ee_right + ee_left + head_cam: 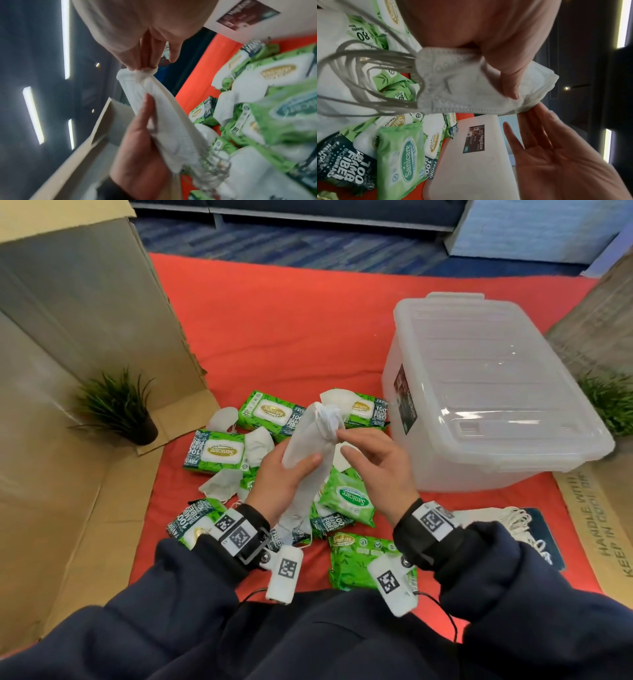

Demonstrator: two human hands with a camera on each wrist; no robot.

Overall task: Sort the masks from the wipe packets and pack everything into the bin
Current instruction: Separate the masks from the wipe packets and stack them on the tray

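Your left hand [281,481] grips a stack of masks [310,460] above the wipe packets [346,498], while your right hand [373,463] pinches its top end. They look light, soft and floppy, so hold the stack's middle, not the dangling loops; the bin [479,392] is lidded.

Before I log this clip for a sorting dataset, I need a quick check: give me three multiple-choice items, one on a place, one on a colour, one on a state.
1. Where is the bin?
A. right of the wipe packets
B. left of the wipe packets
C. on the cardboard box

2. What colour is the mat?
A. blue
B. red
C. grey

3. What is the bin's state?
A. lid on
B. lid off
C. tipped over

Key: 1 A, it stands right of the wipe packets. 2 B, red shows around the pile. 3 A, the clear lid covers it while the left hand holds the stack of masks.
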